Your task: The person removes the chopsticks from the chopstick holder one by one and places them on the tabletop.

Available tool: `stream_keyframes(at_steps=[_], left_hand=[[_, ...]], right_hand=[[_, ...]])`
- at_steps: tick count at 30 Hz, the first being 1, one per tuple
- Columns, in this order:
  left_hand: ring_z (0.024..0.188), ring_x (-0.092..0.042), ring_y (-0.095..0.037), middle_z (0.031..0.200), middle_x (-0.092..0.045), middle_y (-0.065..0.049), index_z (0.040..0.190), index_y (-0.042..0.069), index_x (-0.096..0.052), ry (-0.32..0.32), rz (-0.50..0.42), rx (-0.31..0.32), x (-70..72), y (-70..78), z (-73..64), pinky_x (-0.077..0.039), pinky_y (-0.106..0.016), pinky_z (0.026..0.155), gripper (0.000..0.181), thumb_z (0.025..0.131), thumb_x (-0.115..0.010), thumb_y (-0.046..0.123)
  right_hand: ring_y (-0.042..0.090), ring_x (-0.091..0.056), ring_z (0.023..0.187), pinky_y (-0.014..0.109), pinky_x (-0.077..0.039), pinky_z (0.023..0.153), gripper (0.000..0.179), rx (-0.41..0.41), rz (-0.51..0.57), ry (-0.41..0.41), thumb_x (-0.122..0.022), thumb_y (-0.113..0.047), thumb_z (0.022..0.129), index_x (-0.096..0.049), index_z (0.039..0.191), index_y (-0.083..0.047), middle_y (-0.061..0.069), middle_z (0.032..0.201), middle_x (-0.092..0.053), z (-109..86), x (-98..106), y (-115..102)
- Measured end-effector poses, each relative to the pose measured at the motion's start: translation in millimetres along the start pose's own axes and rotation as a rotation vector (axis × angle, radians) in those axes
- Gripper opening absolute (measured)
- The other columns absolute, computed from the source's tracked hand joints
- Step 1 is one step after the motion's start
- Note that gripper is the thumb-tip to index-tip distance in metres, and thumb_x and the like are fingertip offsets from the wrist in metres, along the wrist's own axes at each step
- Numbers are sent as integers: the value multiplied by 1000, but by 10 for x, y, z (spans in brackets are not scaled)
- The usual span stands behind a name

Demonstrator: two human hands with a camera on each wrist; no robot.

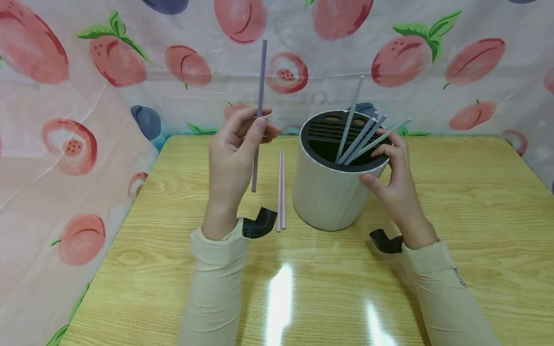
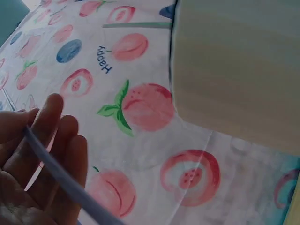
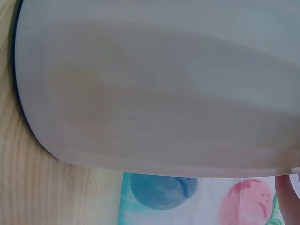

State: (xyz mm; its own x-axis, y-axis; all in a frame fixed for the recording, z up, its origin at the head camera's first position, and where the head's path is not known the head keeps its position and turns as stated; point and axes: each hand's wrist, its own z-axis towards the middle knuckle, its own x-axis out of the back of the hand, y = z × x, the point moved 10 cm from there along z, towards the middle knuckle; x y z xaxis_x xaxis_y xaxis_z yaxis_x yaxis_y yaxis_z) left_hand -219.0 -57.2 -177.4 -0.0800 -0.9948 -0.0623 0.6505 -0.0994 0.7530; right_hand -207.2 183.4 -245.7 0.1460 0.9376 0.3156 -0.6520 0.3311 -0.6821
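A white round holder (image 1: 324, 192) with a black slotted top stands on the wooden table (image 1: 454, 216); several grey-blue straws (image 1: 361, 139) lean out of it. My right hand (image 1: 391, 178) grips the holder's right side and rim. In the right wrist view the holder's white wall (image 3: 164, 84) fills the frame. My left hand (image 1: 235, 149) is raised left of the holder and pinches a purple straw (image 1: 259, 105) upright between thumb and fingers. In the left wrist view that straw (image 2: 61, 176) crosses my fingers (image 2: 61, 140). Two pale pink straws (image 1: 281, 190) lie on the table between my hands.
A fruit-print cloth (image 1: 86, 120) hangs behind the table and down its left side. The table's left edge runs close to my left sleeve (image 1: 214, 283). Bare wood with light glare (image 1: 281, 293) lies in front of the holder.
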Motion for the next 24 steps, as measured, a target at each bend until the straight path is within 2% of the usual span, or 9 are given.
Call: stream_keyframes(at_steps=[3, 6, 10, 15, 24], left_hand=[[82, -62, -23, 83, -64, -17, 103, -7, -59, -29, 97, 80, -54, -21, -14, -48, -34, 80, 20, 90, -51, 6], [85, -61, -18, 86, -65, -16, 103, -4, -61, -53, 202, 126, -78, -61, -27, -47, -30, 80, 20, 90, -52, 9], [86, -60, -14, 89, -66, -12, 102, 0, -64, -81, 327, 151, -103, -85, -32, -46, -25, 78, 19, 89, -55, 10], [85, -59, -15, 92, -66, -9, 100, 3, -66, -117, 397, 155, -124, -164, -21, -45, -22, 77, 17, 87, -57, 10], [82, -56, -2, 86, -65, 5, 102, 15, -67, -133, 429, 208, -7, -699, -41, -48, -22, 72, 19, 88, -57, 24]], right_hand=[[32, -21, 126, 29, -21, 101, 67, 1, -1, 1, -59, -48, 80, -38, 102, 12, 13, 137, -25, 3, 1, -1], [33, -20, 126, 30, -21, 101, 68, 4, 4, 1, -59, -48, 80, -38, 102, 13, 11, 137, -25, 4, 1, 2], [32, -20, 126, 30, -20, 101, 67, -3, 13, 3, -60, -47, 80, -38, 102, 12, 11, 137, -25, 0, 3, 5], [33, -20, 126, 30, -20, 101, 68, 9, 8, 7, -59, -48, 80, -38, 102, 13, 13, 137, -25, 3, 7, -12], [32, -20, 126, 30, -20, 101, 67, 0, 16, 2, -59, -47, 81, -38, 102, 13, 23, 136, -22, -8, -4, -13]])
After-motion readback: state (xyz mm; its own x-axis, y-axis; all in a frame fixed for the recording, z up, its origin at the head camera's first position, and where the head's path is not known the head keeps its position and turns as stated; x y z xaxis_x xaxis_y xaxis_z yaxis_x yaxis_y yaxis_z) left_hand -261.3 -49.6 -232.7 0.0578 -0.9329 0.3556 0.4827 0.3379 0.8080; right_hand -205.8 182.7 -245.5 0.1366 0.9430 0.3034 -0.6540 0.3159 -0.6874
